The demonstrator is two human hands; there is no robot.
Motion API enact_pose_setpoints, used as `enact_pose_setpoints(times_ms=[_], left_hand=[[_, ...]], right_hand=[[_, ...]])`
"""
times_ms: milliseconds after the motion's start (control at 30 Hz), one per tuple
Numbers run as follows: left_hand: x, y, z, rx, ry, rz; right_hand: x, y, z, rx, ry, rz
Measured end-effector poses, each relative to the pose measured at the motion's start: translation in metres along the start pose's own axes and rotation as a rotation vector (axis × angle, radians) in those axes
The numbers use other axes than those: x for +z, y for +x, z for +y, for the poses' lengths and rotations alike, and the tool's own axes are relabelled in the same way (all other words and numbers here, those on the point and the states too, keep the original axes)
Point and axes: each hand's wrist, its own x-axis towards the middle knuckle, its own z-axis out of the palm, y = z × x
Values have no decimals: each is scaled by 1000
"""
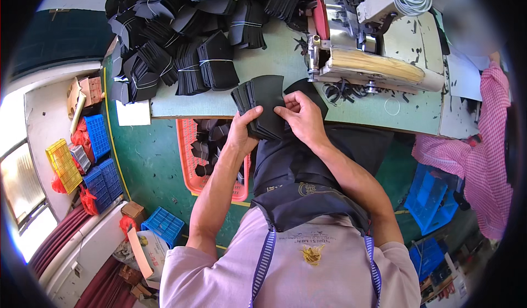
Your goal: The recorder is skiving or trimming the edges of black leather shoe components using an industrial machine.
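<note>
My left hand [243, 132] is closed round the lower left side of a stack of thin black cut pieces [266, 105], with its thumb lying over the front. The stack is tilted up and slightly fanned at its left edge, just in front of the table's near edge. My right hand [305, 119] has its fingers curled, and its thumb and forefinger pinch at the stack's right edge. How many sheets they grip is hidden. Behind the right hand, another black piece [315, 95] shows at the table edge, partly covered by the fingers.
Tied bundles of black pieces [217, 61] are heaped on the pale green table [258, 61] at far left. A machine with a worn rounded arm [379, 69] stands at right, with black scraps around it. Below the table is an orange basket [188, 165] of black pieces.
</note>
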Motion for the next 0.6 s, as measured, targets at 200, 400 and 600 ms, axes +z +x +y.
enact_pose_setpoints(times_ms=[200, 400, 600], left_hand=[[-25, -5, -8, -27, -147, 80], [-18, -19, -4, 11, -303, 101], [-11, -40, -6, 352, 15, 223]], right_hand=[[17, -2, -4, -104, -100, 69], [17, 17, 6, 246, 216, 5], [17, 35, -35, -407, -480, 248]])
